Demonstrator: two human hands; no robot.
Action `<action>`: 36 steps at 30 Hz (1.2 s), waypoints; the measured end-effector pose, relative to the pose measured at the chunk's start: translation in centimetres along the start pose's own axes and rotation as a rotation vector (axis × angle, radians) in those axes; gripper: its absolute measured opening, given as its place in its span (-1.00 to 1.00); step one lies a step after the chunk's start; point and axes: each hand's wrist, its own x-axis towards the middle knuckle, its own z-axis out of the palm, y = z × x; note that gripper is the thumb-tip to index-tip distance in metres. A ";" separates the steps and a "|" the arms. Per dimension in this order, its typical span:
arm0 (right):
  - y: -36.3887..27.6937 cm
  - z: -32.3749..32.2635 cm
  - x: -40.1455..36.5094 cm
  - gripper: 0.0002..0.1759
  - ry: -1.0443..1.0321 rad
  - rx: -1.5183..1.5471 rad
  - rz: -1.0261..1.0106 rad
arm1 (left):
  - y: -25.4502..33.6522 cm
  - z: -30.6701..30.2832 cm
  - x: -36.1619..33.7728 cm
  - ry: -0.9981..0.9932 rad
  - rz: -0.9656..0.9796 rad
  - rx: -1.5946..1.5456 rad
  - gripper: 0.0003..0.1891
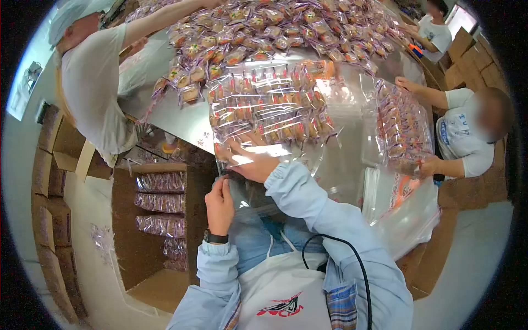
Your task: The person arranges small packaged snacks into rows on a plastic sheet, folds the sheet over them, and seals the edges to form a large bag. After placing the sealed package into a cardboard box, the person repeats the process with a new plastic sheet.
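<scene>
A large clear plastic bag (pixel 275 102) lies in front of me on the metal table, filled with rows of small wrapped snack packets. My left hand (pixel 220 206), with a dark watch on the wrist, pinches the bag's near left corner at the table edge. Beside it, my right hand (pixel 254 163) reaches across to the left and rests at the bag's near end. Its fingers are stretched apart against the film, partly veiled by glare. Some of the bag's loose film hangs toward my lap.
Loose wrapped packets (pixel 264 30) are heaped at the back. Flat empty bags (pixel 407 220) lie at right. An open carton (pixel 154 280) at lower left holds filled bags. Co-workers stand at left and right; one at right handles another filled bag (pixel 404 121). Cartons line the walls.
</scene>
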 end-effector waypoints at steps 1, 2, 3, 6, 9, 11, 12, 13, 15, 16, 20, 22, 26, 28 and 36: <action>-0.4 1.2 0.5 -0.22 0.034 0.052 0.019 | 0.3 -0.2 0.0 0.010 -0.015 0.007 -0.67; -0.4 2.1 0.8 -0.25 0.069 0.104 0.036 | 0.4 -0.4 0.2 0.023 -0.030 0.013 -0.67; -0.8 1.3 0.1 -0.31 0.137 0.050 0.021 | 0.7 -0.2 -0.7 0.018 -0.037 0.030 -0.67; -0.5 -0.2 0.0 -0.45 0.277 -0.135 -0.030 | 0.4 0.5 -0.8 0.027 -0.052 0.018 -0.66; -0.4 0.0 0.5 -0.53 0.333 -0.241 -0.022 | 0.0 0.7 -1.1 0.035 -0.042 0.021 -0.65; -0.2 0.8 1.2 -0.53 0.364 -0.265 -0.007 | -0.1 0.7 -0.8 0.036 -0.001 0.055 -0.65; -0.2 1.2 1.3 -0.55 0.369 -0.262 0.009 | -0.4 0.7 -0.8 0.040 0.013 0.055 -0.65; 0.0 1.4 1.3 -0.53 0.304 -0.233 0.023 | -0.7 0.7 -1.0 0.042 0.028 0.056 -0.66; 0.6 2.0 1.4 -0.48 0.189 -0.180 0.055 | -0.4 0.3 -0.8 0.017 -0.012 0.072 -0.66; 0.8 2.6 1.5 -0.46 0.140 -0.258 0.052 | 0.3 -0.1 -0.8 -0.011 -0.066 0.086 -0.67; 0.4 2.4 0.7 -0.52 0.305 -0.271 0.033 | -1.3 0.3 -1.4 0.001 0.026 0.086 -0.67; -0.7 0.4 -0.2 -0.42 0.318 -0.242 0.046 | -2.0 0.3 -1.3 0.045 0.105 0.100 -0.68; -1.2 -1.0 -3.9 -0.18 0.198 -0.196 0.142 | -0.2 -0.7 -2.3 -0.035 -0.179 0.105 -0.69; -0.6 -2.5 -5.0 -0.14 0.220 -0.206 0.162 | 1.0 -1.1 -3.1 0.012 -0.148 0.274 -0.73; 2.2 -5.1 -6.0 -0.27 0.190 -0.106 0.340 | 2.9 1.1 -5.4 0.028 0.539 0.313 -0.62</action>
